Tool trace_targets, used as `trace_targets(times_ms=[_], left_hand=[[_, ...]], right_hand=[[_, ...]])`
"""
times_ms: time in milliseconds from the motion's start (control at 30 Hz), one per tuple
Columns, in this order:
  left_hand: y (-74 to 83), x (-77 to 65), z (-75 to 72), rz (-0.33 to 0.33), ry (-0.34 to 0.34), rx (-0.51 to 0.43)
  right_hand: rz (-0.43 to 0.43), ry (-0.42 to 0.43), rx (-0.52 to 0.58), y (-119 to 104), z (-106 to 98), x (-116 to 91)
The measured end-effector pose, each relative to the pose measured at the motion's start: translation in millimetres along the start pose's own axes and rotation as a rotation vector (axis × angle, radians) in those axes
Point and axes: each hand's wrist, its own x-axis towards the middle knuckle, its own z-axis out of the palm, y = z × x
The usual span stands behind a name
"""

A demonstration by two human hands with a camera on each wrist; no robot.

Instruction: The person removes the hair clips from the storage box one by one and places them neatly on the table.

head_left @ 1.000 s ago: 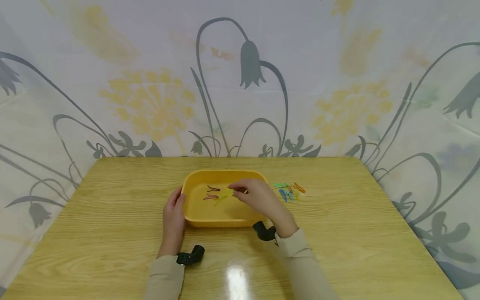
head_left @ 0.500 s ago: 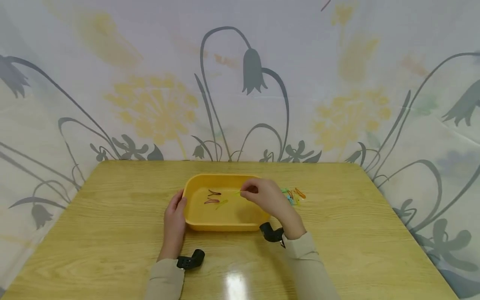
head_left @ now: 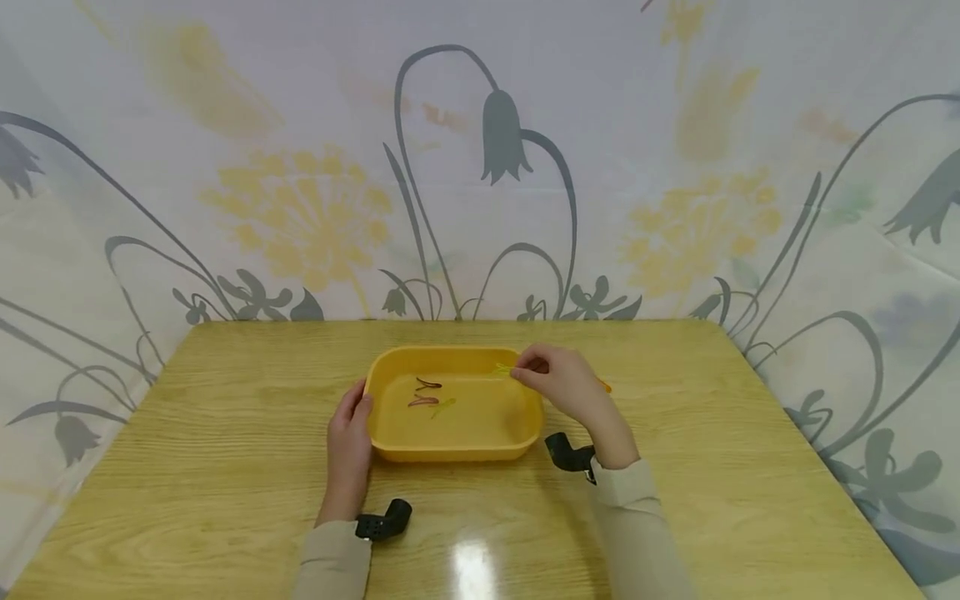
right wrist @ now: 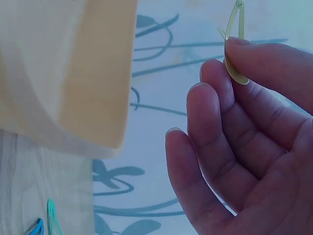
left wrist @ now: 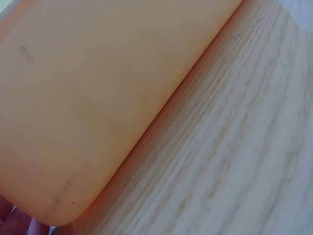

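Note:
A yellow plastic tray (head_left: pixel 457 456) sits on the table, and my left hand (head_left: pixel 349 437) grips its left side. In the left wrist view only a few fingers (left wrist: pixel 19 223) show, at the corner of the tray. My right hand (head_left: pixel 570 383) is over the tray's far right part, pinching a yellow-green snap hair clip (right wrist: pixel 236 74) between thumb and fingertips. The clip's narrow end points away from the fingers. Inside the tray lie a dark brown hair clip (head_left: pixel 428 384), a reddish hair clip (head_left: pixel 423 401) and a yellow hair clip (head_left: pixel 444 407).
Right of the tray, an orange hair clip (head_left: pixel 606 386) peeks out behind my right hand. A green hair clip (right wrist: pixel 51 218) and a blue hair clip (right wrist: pixel 36 227) lie on the wooden table (head_left: pixel 225 467). A flower-patterned cloth (head_left: pixel 315 100) hangs behind.
My right hand has drawn back to the right and lifted the yellow-green hair clip from beside the others in the tray. My left hand has kept its hold.

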Motion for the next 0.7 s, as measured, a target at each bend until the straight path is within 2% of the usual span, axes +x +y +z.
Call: trace_targets(times_ms=[200, 433, 600, 700], left_hand=[[6.0, 4.2, 3.6, -0.005, -0.01, 0.02], [10.2, 11.8, 4.1, 0.025, 0.011, 0.027], [7.2, 8.3, 3.5, -0.007, 0.004, 0.003], [4.1, 2.7, 6.3, -0.037, -0.004, -0.018]], right_hand=[[0.0, 0.03, -0.026, 1, -15, -2], [0.018, 0.064, -0.053, 7, -29, -5], [0.023, 0.106, -0.064, 22, -36, -13], [0.057, 0.129, -0.071, 32, -39, -21]])
